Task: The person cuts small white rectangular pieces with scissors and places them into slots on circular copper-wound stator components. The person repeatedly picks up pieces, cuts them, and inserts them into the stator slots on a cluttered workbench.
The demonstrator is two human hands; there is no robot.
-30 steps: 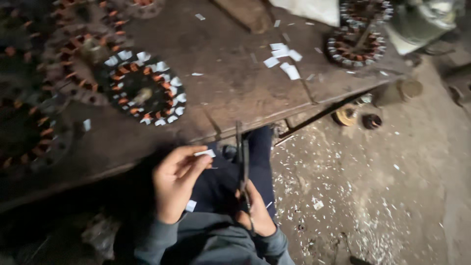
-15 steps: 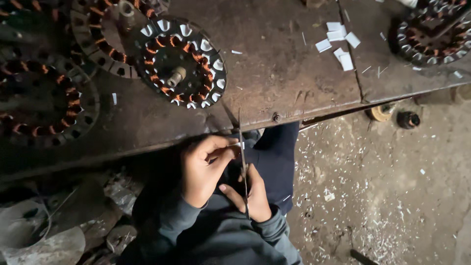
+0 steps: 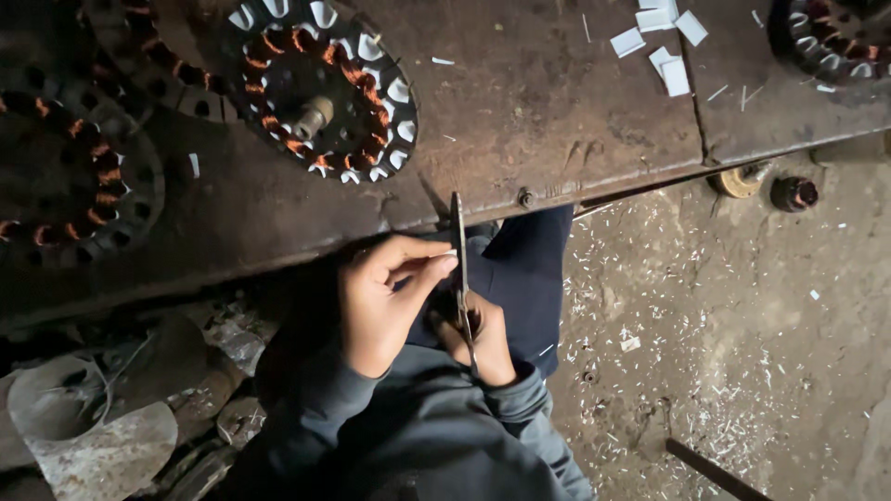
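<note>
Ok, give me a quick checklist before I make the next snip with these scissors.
1. Scissors gripped in right hand: ok.
2. Blades pointing away from the body, toward the bench: ok.
3. Left hand fingertips clear of the blades: not ok, they look to be right against them.
4. Paper slip seated between the blades: cannot tell, too small and dark.
5. Stator sitting back from the bench edge: ok.
6. Cut white slips out of the way on the bench: ok.
</note>
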